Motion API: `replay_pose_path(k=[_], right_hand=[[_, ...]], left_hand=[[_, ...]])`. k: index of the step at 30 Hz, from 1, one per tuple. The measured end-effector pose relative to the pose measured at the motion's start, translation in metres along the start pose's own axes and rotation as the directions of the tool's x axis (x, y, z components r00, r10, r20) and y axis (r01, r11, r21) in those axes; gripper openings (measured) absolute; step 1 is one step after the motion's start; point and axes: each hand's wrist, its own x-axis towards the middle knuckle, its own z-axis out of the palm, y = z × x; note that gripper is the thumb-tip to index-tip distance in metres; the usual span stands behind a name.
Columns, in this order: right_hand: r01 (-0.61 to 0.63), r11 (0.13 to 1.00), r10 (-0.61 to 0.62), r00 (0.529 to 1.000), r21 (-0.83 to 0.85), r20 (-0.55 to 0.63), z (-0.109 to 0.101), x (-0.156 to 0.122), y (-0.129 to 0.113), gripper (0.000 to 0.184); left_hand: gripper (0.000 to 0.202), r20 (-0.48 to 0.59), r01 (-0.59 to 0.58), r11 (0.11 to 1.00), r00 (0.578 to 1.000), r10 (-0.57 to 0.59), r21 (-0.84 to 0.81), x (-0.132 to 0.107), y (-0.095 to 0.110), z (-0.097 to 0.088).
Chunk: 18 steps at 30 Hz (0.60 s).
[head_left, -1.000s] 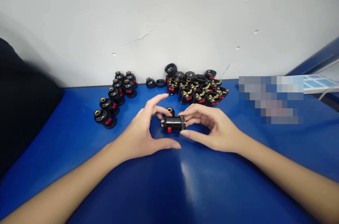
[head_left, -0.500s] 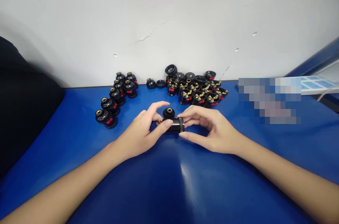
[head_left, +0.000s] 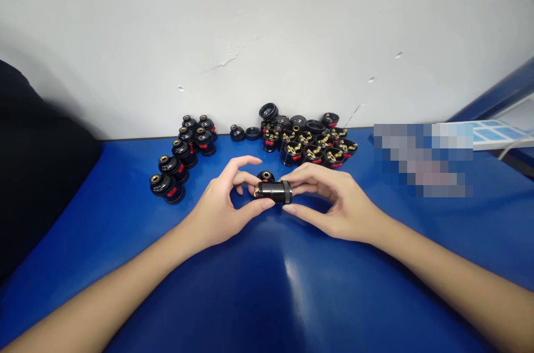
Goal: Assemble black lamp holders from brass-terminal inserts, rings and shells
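Both hands hold one black lamp socket (head_left: pixel 275 192) lying on its side just above the blue table (head_left: pixel 267 286). My left hand (head_left: pixel 223 208) pinches its brass-tipped end, thumb underneath and fingers curled over. My right hand (head_left: pixel 334 200) grips the threaded ring end with thumb and fingers. Just behind the socket a small black cap (head_left: pixel 266 176) stands on the table.
Against the white wall sits a heap of open sockets with brass contacts (head_left: pixel 311 142) and loose black rings (head_left: pixel 269 111). To the left stand rows of assembled black sockets (head_left: pixel 179 155). A dark shape (head_left: pixel 37 164) fills the left edge. A blurred patch lies at right.
My left hand went from spread open around the socket to pinching its end. The socket's red tab has turned out of sight. My right hand stayed in place.
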Motion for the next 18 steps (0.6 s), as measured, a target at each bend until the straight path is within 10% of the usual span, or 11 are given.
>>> replay_pose_path(k=[18], right_hand=[[0.074, 0.992, -0.073, 0.997, -0.098, 0.019, 0.0017, -0.0021, -0.003, 0.036]], left_hand=[[0.027, -0.007, 0.089, 0.996, 0.996, -0.089, 0.027, 0.0044, 0.004, -0.001]])
